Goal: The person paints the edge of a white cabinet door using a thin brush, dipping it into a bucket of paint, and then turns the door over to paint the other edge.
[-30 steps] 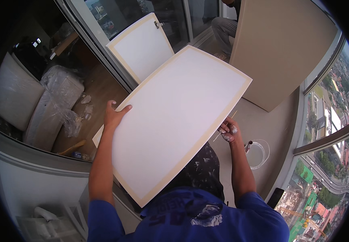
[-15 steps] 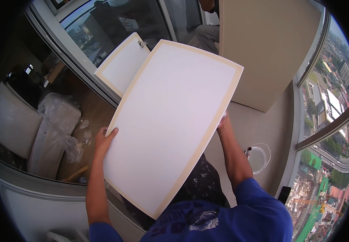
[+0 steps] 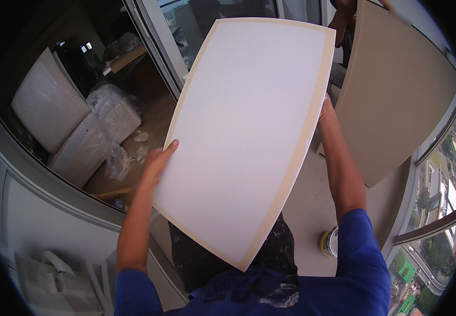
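A large white panel (image 3: 244,137) with beige masking tape along its edges is held up before me, tilted, its near corner close to my lap. My left hand (image 3: 160,160) is closed on its left edge, thumb lying over the white face and fingers mostly behind. At the right edge my right hand (image 3: 324,109) grips the panel, with most of its fingers hidden behind the board. Only a small bit of something pale shows behind the panel's left edge.
A tall beige board (image 3: 396,89) stands at the right, a person (image 3: 343,23) partly visible behind it. A paint can (image 3: 329,243) is on the floor near my right arm. Through the sliding door sit plastic-wrapped cushions (image 3: 54,100). Windows (image 3: 433,210) line the right side.
The panel has been raised and turned more upright, both hands keeping their hold. It now covers the second, smaller white panel behind it. My view has swung, shifting the room rightward.
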